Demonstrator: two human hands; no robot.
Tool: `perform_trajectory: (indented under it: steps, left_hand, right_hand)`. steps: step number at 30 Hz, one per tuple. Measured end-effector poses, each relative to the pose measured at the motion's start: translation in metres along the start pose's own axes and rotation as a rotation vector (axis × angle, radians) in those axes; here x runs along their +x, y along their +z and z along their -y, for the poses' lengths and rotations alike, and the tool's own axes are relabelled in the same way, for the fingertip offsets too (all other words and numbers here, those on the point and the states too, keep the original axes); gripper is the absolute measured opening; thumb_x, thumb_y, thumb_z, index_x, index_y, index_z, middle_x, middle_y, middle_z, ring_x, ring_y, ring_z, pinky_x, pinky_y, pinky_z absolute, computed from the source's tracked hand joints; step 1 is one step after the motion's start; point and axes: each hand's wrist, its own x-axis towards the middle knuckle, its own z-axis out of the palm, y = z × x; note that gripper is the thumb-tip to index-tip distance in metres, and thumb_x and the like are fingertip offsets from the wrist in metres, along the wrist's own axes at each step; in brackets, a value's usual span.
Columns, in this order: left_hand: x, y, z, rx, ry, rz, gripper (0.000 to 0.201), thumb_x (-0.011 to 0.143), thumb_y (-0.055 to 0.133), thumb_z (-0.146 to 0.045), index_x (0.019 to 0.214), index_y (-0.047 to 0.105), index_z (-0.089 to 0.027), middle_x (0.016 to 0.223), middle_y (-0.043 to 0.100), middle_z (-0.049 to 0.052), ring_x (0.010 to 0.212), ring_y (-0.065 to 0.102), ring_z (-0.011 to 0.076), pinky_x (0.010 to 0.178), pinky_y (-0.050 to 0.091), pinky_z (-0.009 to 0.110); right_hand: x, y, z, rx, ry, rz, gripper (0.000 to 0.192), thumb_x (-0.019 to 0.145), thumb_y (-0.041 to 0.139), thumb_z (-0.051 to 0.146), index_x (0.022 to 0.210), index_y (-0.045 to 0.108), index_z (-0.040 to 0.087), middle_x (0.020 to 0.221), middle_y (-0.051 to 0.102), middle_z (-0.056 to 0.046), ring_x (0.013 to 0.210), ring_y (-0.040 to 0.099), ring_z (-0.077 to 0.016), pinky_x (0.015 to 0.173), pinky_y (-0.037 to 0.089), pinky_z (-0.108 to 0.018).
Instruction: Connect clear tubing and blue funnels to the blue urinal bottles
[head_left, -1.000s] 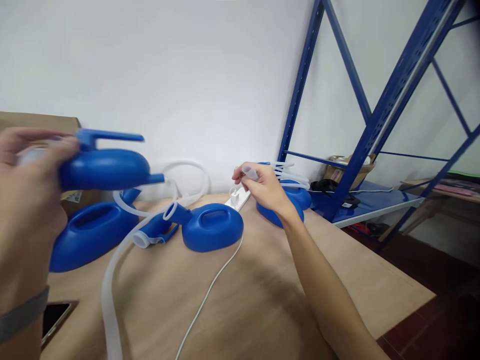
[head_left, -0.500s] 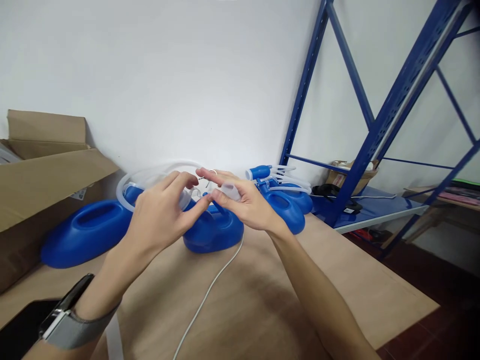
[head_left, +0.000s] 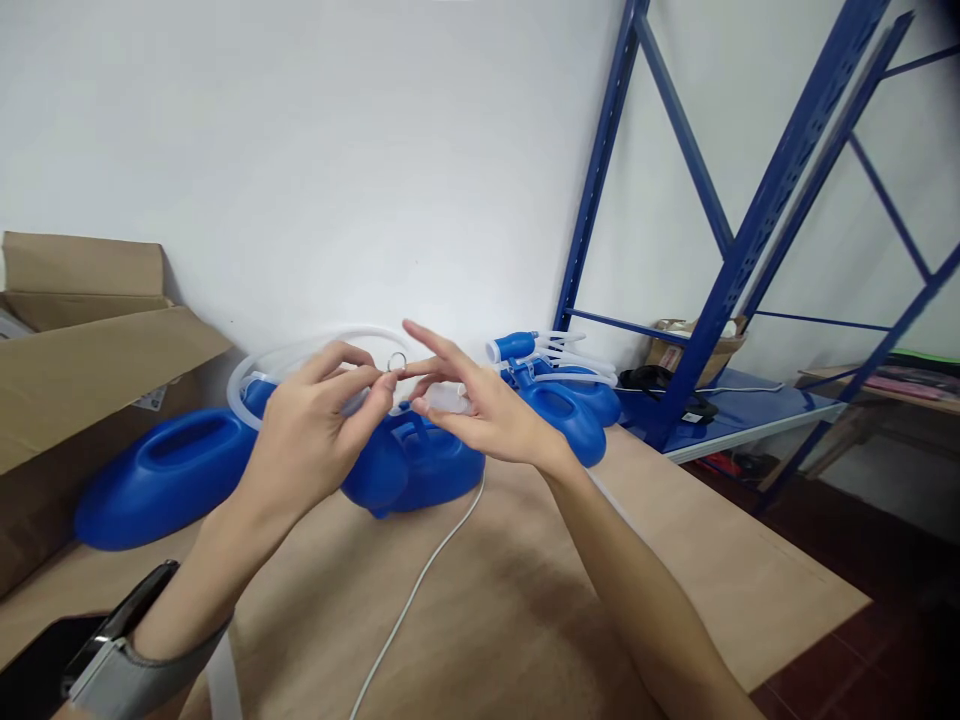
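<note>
A black-faced watch with a smooth grey band is worn on the left wrist, and both forearms are left bare.

Take the left hand and right hand as the clock's centre: a ring sits between their fingertips, a sleeve lies in the right, and a bulb piece seems to hang under the left, though fingers hide its upper end. Behind it the middle bottle stands on the table. Nearly at nine o'clock lies the left bottle, with the carton beyond; a looped tube rests towards ten. The phone lies at eight; the cable runs towards six. At three are the right bottles, one behind the other; farther out, the rack holds a box. The wall rises at twelve.
</note>
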Motion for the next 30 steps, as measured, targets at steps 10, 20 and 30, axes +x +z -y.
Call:
perform_trajectory:
  steps: [10,20,30]
  left_hand:
    - [0.002,0.002,-0.014,-0.222,-0.172,0.114,0.030,0.098,0.057,-0.043,0.088,0.078,-0.024,0.095,0.075,0.003,0.082,0.069,0.0174,0.077,0.052,0.030]
    - [0.006,0.002,-0.006,-0.473,-0.337,0.352,0.031,0.093,0.061,-0.050,0.086,0.075,-0.024,0.082,0.075,0.001,0.076,0.066,0.0189,0.071,0.051,0.031]
    - [0.003,0.005,-0.009,-0.367,-0.273,0.149,0.024,0.092,0.066,-0.045,0.094,0.078,-0.024,0.099,0.079,0.003,0.092,0.072,0.0215,0.085,0.053,0.034]
  right_hand:
    - [-0.002,-0.005,-0.011,-0.167,-0.168,-0.084,0.043,0.093,0.054,0.010,0.129,0.072,0.026,0.121,0.077,-0.003,0.103,0.073,-0.0181,0.094,0.058,-0.033]
    - [-0.005,-0.004,-0.019,-0.282,-0.202,-0.107,0.042,0.093,0.048,0.007,0.122,0.072,0.027,0.123,0.077,0.000,0.110,0.075,-0.0179,0.096,0.058,-0.031]
    - [-0.001,-0.003,-0.020,-0.373,0.029,-0.222,0.030,0.095,0.070,0.037,0.122,0.067,0.023,0.078,0.070,0.003,0.062,0.063,-0.0138,0.068,0.049,-0.025]
